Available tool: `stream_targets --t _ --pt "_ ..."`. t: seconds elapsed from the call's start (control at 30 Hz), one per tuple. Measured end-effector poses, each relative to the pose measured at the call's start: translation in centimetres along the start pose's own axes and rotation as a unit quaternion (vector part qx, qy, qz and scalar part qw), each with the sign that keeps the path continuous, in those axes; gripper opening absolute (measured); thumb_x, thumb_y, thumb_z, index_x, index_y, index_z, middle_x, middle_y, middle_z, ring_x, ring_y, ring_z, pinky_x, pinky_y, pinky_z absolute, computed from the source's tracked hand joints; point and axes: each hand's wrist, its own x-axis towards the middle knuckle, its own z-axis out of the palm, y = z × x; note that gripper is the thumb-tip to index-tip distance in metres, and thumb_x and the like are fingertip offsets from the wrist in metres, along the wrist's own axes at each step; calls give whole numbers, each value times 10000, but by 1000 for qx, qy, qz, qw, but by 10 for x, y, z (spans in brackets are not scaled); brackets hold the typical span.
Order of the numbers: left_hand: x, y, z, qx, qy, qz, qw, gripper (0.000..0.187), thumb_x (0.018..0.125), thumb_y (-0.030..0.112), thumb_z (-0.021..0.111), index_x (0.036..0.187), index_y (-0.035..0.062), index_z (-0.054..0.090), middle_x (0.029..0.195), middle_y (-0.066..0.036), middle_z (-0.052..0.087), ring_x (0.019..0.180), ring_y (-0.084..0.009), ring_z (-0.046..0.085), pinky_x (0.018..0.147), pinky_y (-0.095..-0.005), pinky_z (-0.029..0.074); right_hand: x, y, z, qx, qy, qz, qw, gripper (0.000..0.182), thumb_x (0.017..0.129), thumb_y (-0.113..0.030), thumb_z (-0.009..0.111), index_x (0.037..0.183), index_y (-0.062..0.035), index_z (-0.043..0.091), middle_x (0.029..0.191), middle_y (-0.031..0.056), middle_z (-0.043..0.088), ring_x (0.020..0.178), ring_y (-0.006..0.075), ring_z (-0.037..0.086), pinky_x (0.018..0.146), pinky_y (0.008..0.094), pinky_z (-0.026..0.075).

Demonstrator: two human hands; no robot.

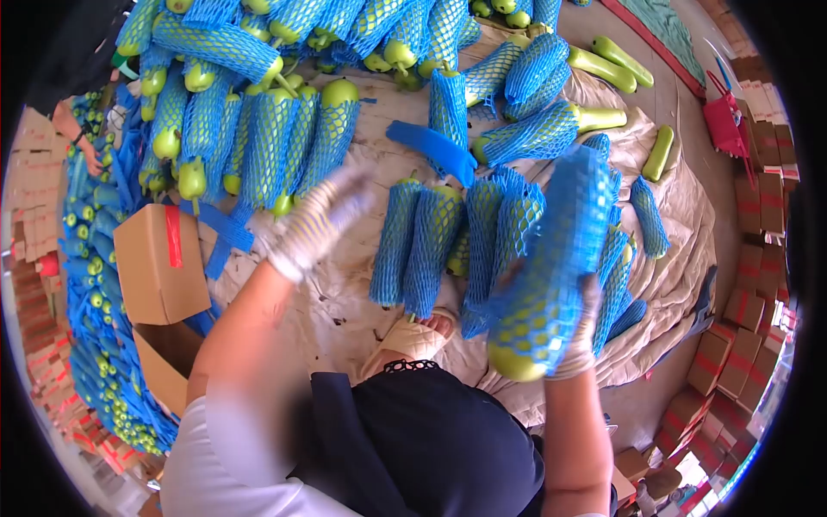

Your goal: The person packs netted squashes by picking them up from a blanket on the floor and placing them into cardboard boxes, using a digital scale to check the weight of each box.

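My right hand, in a pale glove, grips a green gourd in a blue foam net sleeve. The gourd is tilted, its bare rounded end pointing down toward me. My left hand, in a striped glove, is raised over the cloth with its fingers stretched out and blurred, and nothing shows in it. Between my hands, netted gourds stand or lean in a row. A loose blue net sleeve lies beyond them on the beige cloth.
Netted gourds are piled at the far side and left. Bare gourds lie at the upper right. An opened cardboard box stands left. Stacked cartons line the right edge. Another person's hand shows far left.
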Motion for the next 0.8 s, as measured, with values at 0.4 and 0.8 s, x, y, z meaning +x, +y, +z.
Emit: stream_targets --t 0.4,0.8 --pt "49 -95 -103 612 332 -236 677 979 595 496 800 1370 94 357 1258 -142 481 1158 -338 480 965 -448 403 -253 -126 -68 -294 225 -215 904 776 755 -521 685 1271 7 446 1106 149 599 975 266 607 863 404 518" --pt "24 -76 -135 -206 144 -318 914 818 738 157 747 1426 133 306 1378 -121 405 1245 -279 410 972 -484 416 -534 -79 -112 -395 571 -242 678 594 685 -270 704 1183 -15 506 973 66 607 849 146 589 775 287 496"
